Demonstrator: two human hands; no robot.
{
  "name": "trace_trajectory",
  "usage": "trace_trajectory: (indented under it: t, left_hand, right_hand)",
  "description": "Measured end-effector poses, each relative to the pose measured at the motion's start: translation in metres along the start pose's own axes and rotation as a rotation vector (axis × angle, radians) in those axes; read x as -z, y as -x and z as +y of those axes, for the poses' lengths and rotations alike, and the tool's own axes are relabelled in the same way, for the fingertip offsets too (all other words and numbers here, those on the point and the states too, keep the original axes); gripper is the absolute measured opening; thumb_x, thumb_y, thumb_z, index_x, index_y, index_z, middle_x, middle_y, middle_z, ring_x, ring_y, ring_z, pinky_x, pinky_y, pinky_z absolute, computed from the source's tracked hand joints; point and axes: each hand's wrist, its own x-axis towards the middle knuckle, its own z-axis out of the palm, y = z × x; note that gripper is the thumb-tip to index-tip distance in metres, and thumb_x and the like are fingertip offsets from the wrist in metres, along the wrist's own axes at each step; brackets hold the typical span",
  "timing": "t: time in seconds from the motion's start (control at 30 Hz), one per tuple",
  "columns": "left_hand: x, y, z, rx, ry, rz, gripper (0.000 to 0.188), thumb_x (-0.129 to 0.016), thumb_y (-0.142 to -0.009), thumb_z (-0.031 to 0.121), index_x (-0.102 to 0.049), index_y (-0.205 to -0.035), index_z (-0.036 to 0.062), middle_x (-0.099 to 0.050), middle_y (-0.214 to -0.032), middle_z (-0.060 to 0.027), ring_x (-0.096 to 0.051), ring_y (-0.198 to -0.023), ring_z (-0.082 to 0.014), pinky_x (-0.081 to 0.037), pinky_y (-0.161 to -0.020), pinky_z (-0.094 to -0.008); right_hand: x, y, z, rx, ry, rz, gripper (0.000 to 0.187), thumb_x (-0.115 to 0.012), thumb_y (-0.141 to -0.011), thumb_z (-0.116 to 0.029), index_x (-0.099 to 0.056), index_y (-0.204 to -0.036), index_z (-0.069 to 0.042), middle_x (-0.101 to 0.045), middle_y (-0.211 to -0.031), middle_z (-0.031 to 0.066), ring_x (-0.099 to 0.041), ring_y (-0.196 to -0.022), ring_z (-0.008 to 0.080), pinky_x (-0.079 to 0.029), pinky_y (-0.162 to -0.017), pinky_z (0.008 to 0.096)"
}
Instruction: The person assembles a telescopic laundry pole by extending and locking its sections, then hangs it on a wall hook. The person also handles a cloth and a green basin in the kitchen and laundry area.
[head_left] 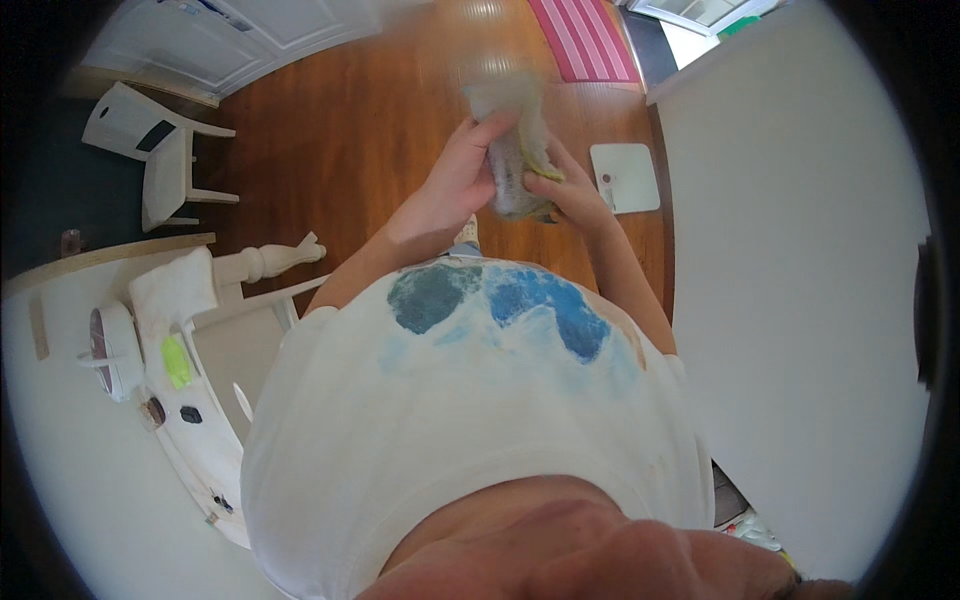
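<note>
Nearest, a white shirt point(480, 420) is seen. Leftmost, a chair point(168, 182) is placed; by the left hand point(463, 172) a fuzzy gray cloth point(508, 172) is grasped, its other side clasped by the right hand point(572, 192), above the floor point(350, 120), not yet put down; completion cannot be judged.

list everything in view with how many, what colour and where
cloth-like bundle: one, greyish white with yellowish edge, between the hands
chair: one, white, left
table: one, white, lower left
oval object: one, white, by the table's outer edge
soft-looking item: one, lime green, on table
small item: one, black, on table; others there too small to tell
flat square: one, white, floor, right of hands
striped rug: one, pinkish red and pale, top right
floor: one, brown, top centre
wall: one, whitish, right
shirt: one, white with blue patches, lower centre
left hand; right hand: one each, bare, gripping bundle
</note>
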Motion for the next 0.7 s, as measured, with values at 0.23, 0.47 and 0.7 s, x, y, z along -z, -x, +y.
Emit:
trace_trajectory:
  t: [0.23,0.47,0.7]
  left_hand:
    - [0.023,-0.095,0.065,-0.017,0.085,-0.027,0.036,-0.056,-0.090,0.018,-0.046,-0.124,0.0096,-0.054,-0.122,-0.0045,-0.052,-0.112,-0.0196,-0.043,-0.095,-0.0386]
    - [0.021,-0.177,0.073,-0.071,-0.032,-0.171,0.040,-0.055,-0.091,0.019,-0.043,-0.127,0.0088,-0.050,-0.126,-0.0069,-0.049,-0.117,-0.0228,-0.042,-0.096,-0.0428]
    - [-0.027,-0.300,0.113,-0.016,-0.170,-0.003,0.036,-0.052,-0.093,0.024,-0.044,-0.125,0.0093,-0.053,-0.122,-0.0070,-0.050,-0.115,-0.0217,-0.042,-0.097,-0.0438]
  right_hand:
    - [0.008,-0.111,-0.064,0.106,0.154,0.569,0.025,-0.069,-0.081,-0.022,-0.062,-0.097,-0.004,-0.064,-0.090,0.0071,-0.062,-0.079,0.0173,-0.051,-0.070,0.0287]
    - [0.045,-0.202,-0.064,0.597,0.870,0.234,0.023,-0.069,-0.080,-0.021,-0.062,-0.099,-0.009,-0.063,-0.092,0.0101,-0.063,-0.078,0.0219,-0.051,-0.067,0.0280]
    - [0.202,-0.296,-0.057,0.180,0.193,0.283,0.032,-0.062,-0.086,-0.025,-0.058,-0.111,-0.005,-0.063,-0.097,0.0062,-0.060,-0.090,0.0186,-0.050,-0.074,0.0296]
